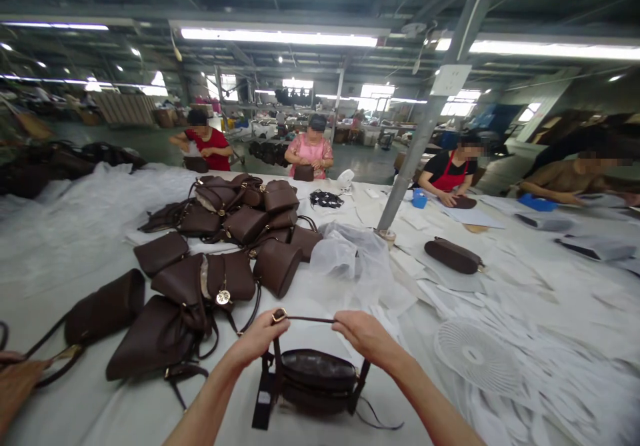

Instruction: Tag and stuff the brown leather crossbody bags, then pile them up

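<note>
Gripping the handbag strap [311,319], left hand [264,334] and right hand [364,334]! Brown handbags [245,225] crowd the left, plastic sheeting [336,259] ahead.

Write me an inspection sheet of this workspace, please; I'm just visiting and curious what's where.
Surface: white table, partly covered by pale sheets.
Things in hand: dark brown bag with a black tag; its strap is stretched between the hands.
Clutter: pile of brown bags, crumpled clear plastic, white round grille.
Hands: left grips the strap near a buckle; right grips its other end.
Cables: a cord hangs overhead; its use cannot be told.
Surroundings: people across the table, slanting post, ceiling lights; another person's hand at lower left.
</note>
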`<act>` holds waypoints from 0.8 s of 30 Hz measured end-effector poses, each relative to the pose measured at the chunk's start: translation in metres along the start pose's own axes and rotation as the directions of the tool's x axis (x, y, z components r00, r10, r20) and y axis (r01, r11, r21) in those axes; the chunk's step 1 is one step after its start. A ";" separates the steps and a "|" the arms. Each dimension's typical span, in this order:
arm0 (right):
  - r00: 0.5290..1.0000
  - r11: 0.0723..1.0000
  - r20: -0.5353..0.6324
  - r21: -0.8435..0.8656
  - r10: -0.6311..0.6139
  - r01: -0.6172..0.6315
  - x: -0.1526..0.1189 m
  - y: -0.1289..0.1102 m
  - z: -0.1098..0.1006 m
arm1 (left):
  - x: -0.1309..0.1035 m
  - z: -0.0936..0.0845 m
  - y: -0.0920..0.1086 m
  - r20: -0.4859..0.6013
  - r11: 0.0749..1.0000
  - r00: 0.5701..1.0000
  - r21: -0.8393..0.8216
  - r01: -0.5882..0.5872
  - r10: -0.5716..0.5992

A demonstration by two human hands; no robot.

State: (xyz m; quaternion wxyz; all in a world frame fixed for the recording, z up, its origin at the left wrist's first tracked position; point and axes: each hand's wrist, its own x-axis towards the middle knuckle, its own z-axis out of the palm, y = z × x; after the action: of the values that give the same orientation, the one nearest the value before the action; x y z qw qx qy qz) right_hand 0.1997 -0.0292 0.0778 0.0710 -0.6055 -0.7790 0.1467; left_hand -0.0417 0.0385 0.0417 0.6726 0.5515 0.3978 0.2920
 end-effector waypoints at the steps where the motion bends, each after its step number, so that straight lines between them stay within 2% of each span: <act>1: 0.998 0.999 -0.055 0.005 0.036 -0.036 -0.002 0.004 0.001 | 0.001 -0.003 -0.003 -0.116 0.990 0.993 -0.140 -0.035 0.019; 3: 0.983 0.993 -0.142 0.017 0.114 -0.113 -0.001 0.001 0.007 | 0.004 0.000 -0.009 -0.281 0.887 0.960 -0.438 -0.143 0.016; 4: 0.979 0.991 -0.152 0.021 0.136 -0.135 0.001 -0.005 0.012 | 0.006 0.006 -0.012 -0.307 0.819 0.952 -0.546 -0.179 0.003; 6: 0.986 0.992 -0.106 0.013 0.128 -0.127 0.010 -0.022 0.024 | 0.008 0.025 -0.017 -0.258 0.743 0.966 -0.651 -0.158 -0.021; 9: 0.997 0.997 0.018 -0.012 0.079 -0.078 0.022 -0.050 0.039 | 0.011 0.054 -0.023 -0.117 0.768 0.990 -0.640 -0.017 -0.075; 12: 0.997 0.998 0.068 0.031 0.047 -0.049 0.023 -0.061 0.041 | 0.015 0.063 -0.024 -0.062 0.767 0.993 -0.641 0.034 -0.096; 15: 0.996 0.984 0.093 0.179 0.008 -0.025 0.009 -0.048 0.034 | 0.020 0.040 -0.019 -0.172 0.651 0.979 -0.757 -0.061 -0.109; 17: 0.993 0.960 0.115 0.275 0.023 -0.054 -0.007 -0.029 0.028 | 0.023 0.013 -0.014 -0.267 0.541 0.949 -0.830 -0.136 -0.171; 19: 0.992 0.941 0.120 0.331 0.037 -0.075 -0.023 -0.008 0.024 | 0.025 -0.013 -0.011 -0.267 0.490 0.935 -0.863 -0.124 -0.234; 21: 0.993 0.943 0.109 0.324 0.039 -0.073 -0.033 0.008 0.021 | 0.025 -0.029 -0.008 -0.239 0.537 0.938 -0.841 -0.072 -0.249; 24: 0.995 0.972 0.090 0.225 0.051 -0.071 -0.036 0.014 0.020 | 0.024 -0.024 -0.004 -0.203 0.706 0.963 -0.708 -0.020 -0.177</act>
State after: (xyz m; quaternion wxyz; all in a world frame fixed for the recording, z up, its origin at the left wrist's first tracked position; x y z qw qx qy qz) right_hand 0.2159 -0.0640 0.0567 0.1029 -0.6104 -0.7403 0.2623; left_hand -0.0499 0.0702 0.0308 0.7864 0.1932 0.3628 0.4611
